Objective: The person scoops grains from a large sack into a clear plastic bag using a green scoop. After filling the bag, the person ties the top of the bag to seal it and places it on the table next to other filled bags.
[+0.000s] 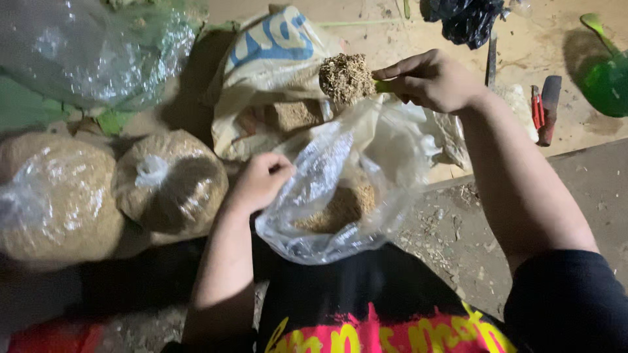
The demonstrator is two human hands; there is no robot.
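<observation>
The right hand (433, 82) pinches the green handle of a scoop (347, 78) between thumb and forefingers, the remaining fingers curled in behind; the scoop's bowl, heaped with pale sawdust-like chaff, juts out beyond the fingertips and hangs just above the mouth of a clear plastic bag (340, 189). The left hand (261, 180) is closed in a loose fist on the near rim of that bag, its fingers folded tight over the film and holding the opening wide. Below and between both sets of fingers, a small mound of the same chaff lies in the bag's bottom. Just past the scoop, beyond the right fingertips, a woven sack (271, 72) printed in white and blue lies open with more chaff showing inside. Out from the left knuckles, two filled and tied clear bags (170, 183) sit side by side on the ground, touching each other. Well beyond the right wrist lie red-handled pliers (538, 108) and a green plastic object (605, 75); a crumpled black bag (468, 19) sits farther off.
</observation>
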